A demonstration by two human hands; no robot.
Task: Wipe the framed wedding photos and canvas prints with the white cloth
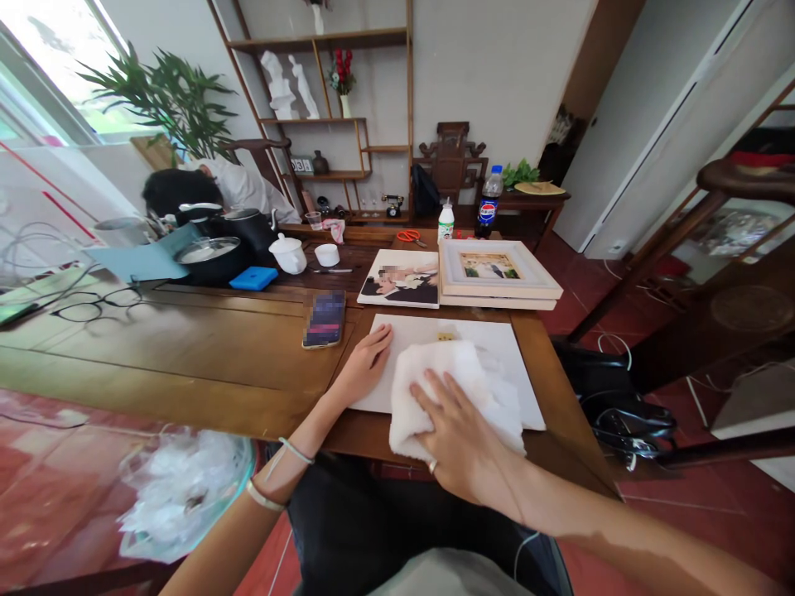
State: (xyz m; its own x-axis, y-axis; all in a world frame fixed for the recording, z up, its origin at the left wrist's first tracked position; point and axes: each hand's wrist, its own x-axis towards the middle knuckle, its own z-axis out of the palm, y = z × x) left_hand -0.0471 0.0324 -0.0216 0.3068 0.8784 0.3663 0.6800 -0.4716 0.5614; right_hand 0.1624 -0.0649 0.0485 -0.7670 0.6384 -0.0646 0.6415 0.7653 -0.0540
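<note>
A flat white board (515, 352) lies on the wooden table (204, 348) in front of me. My left hand (365, 364) rests open on the board's left edge, fingers flat. My right hand (456, 434) presses flat on a white cloth (478, 377) that lies on the board, fingers spread, a ring on one finger. Beyond the board lie a printed photo (401, 280) and a white picture frame (497, 269) stacked on another frame.
A phone (324, 319) lies left of the board. Farther back stand pots (211, 252), a white teapot (289, 252), a blue pad, orange scissors (410, 237), a glue bottle (445, 222) and a cola bottle (489, 201). Glasses (93, 306) lie at the left. A person leans over at the far left. Black bag at right.
</note>
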